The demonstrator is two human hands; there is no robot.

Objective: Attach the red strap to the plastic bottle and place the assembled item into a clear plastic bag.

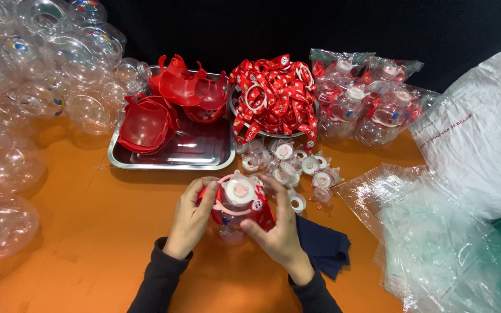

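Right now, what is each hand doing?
Left hand: closed around the red-and-clear bottle, gripping its side.
Right hand: closed on the same bottle, opposite side.

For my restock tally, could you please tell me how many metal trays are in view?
1: a rectangular steel tray on the orange table, beyond both hands, holding red plastic shells. Others may be hidden.

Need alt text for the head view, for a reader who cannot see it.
Two hands, left and right, hold a clear round bottle with red parts over an orange table. Behind it sit a steel tray of red shells, a bowl of red straps, loose caps, bagged bottles; clear globes are piled left.
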